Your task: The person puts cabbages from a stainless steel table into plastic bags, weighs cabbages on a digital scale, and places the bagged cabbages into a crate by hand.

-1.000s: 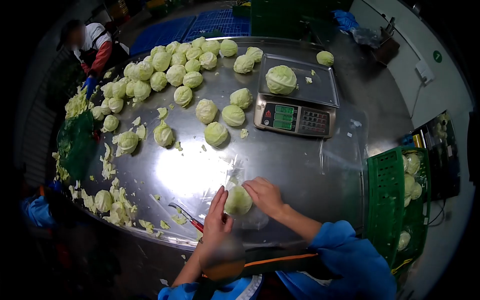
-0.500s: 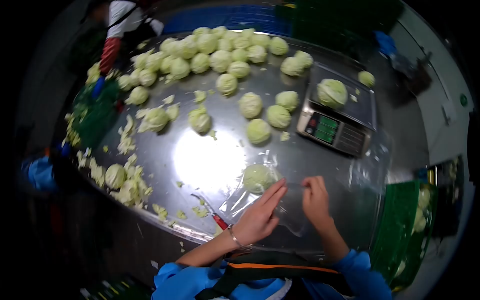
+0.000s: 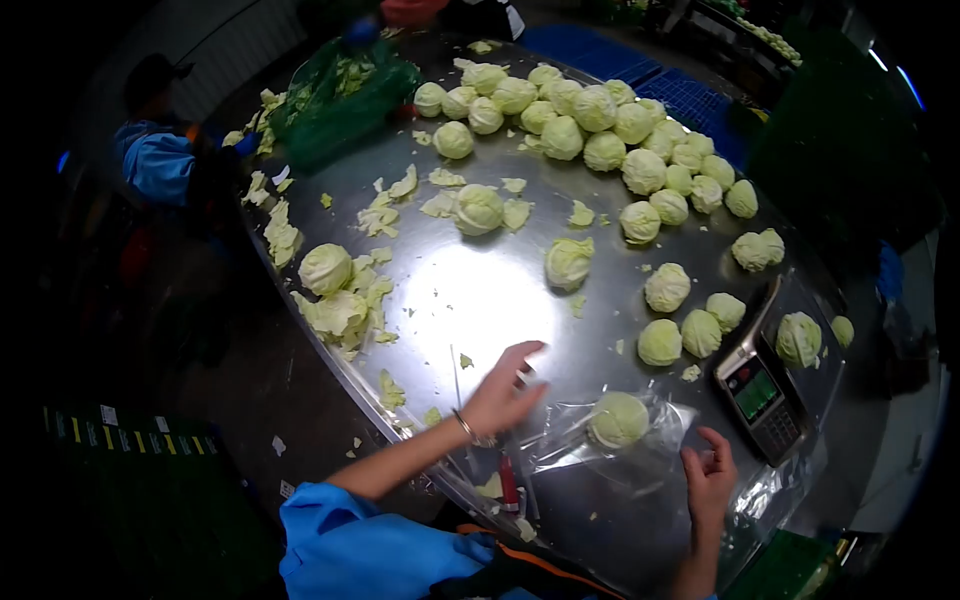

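Your left hand hovers over metal table, fingers spread, gripping nothing, left of wrapped cabbage. Your right hand on other side, fingers bent, thumb apart from them; whether it touches plastic, cannot tell. Cabbage sits between your hands on table, in or on clear plastic; which, cannot tell. Red handle lies near table edge, below your left hand. Scale stands beyond your right hand, bearing another cabbage.
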A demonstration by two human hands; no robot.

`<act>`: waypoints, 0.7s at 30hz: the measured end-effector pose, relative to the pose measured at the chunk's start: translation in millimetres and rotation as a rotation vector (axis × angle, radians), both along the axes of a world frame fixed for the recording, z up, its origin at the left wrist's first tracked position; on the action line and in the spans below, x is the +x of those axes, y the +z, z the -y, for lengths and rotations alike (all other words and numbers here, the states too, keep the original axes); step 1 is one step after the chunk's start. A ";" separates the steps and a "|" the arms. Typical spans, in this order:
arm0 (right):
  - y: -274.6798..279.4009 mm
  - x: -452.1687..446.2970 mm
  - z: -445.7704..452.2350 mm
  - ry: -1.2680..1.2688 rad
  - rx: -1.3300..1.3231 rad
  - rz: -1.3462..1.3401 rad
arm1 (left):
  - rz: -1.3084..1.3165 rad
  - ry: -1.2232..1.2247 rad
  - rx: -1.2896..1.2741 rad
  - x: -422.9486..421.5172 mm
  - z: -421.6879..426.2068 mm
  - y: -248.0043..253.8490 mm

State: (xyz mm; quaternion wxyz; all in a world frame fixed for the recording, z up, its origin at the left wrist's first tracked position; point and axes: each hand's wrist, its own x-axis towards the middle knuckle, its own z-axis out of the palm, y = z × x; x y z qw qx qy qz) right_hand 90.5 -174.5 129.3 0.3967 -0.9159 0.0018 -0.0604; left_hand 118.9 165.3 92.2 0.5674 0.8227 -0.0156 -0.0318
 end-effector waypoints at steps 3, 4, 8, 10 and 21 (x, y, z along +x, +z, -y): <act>0.8 7.0 3.2 -0.060 0.043 -0.061 | 0.096 0.227 0.434 54.1 -84.8 -76.0; 5.2 6.4 3.5 -0.128 0.111 -0.056 | 0.143 0.260 0.553 84.1 -104.8 -80.2; 78.4 9.3 -52.7 -0.327 0.318 0.040 | 0.208 0.431 0.817 203.2 -144.4 -77.8; 88.8 -3.6 -44.1 -0.391 0.253 0.135 | 0.037 0.362 0.829 232.7 -147.5 -73.9; 96.8 -41.8 -34.2 -0.402 0.258 0.012 | -0.054 0.086 -0.997 145.7 -113.6 -54.6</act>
